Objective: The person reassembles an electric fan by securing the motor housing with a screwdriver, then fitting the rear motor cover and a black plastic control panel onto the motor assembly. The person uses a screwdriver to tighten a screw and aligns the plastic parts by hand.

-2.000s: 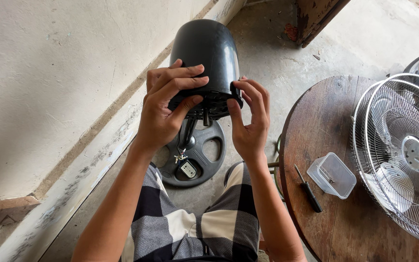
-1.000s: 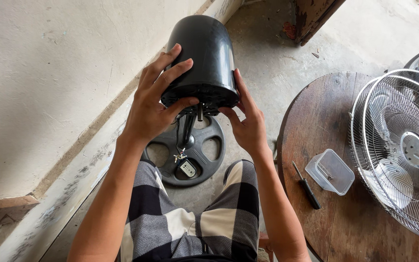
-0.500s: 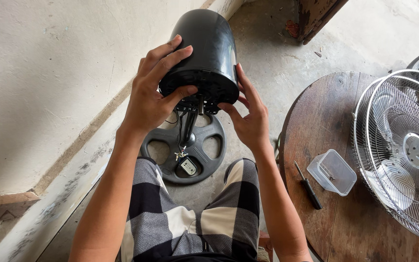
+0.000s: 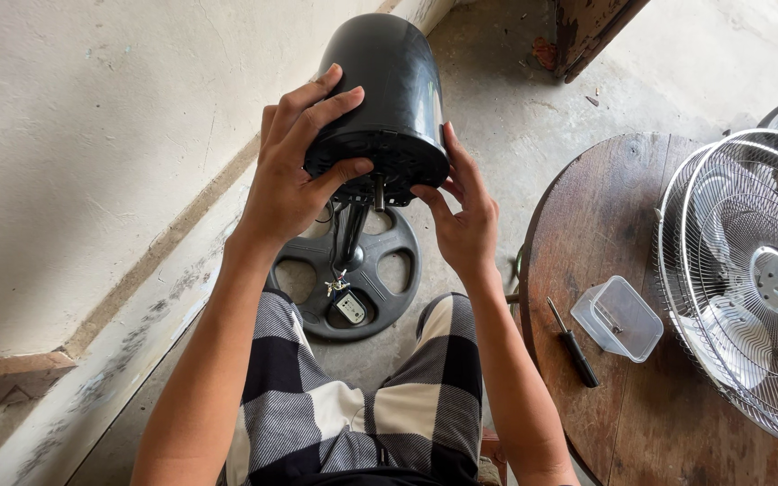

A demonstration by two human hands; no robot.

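Note:
A black cylindrical fan motor housing (image 4: 387, 81) stands on a thin black pole (image 4: 353, 232) over a round dark base (image 4: 380, 290) on the floor. My left hand (image 4: 294, 171) wraps the housing's left side, thumb on its front face. My right hand (image 4: 464, 214) supports the right lower edge with fingers spread against it. A short metal shaft (image 4: 379, 192) sticks out of the front face between my hands.
A round wooden table (image 4: 623, 270) stands to the right, bearing a chrome fan grille with blades (image 4: 749, 279), a clear plastic box (image 4: 617, 318) and a black screwdriver (image 4: 573, 343). A plastered wall (image 4: 92, 135) runs along the left. My checkered shorts (image 4: 353, 405) are below.
My left hand has shifted over the housing, its thumb coming down onto the front face. My right hand slid lower along the right edge. The housing stayed in place.

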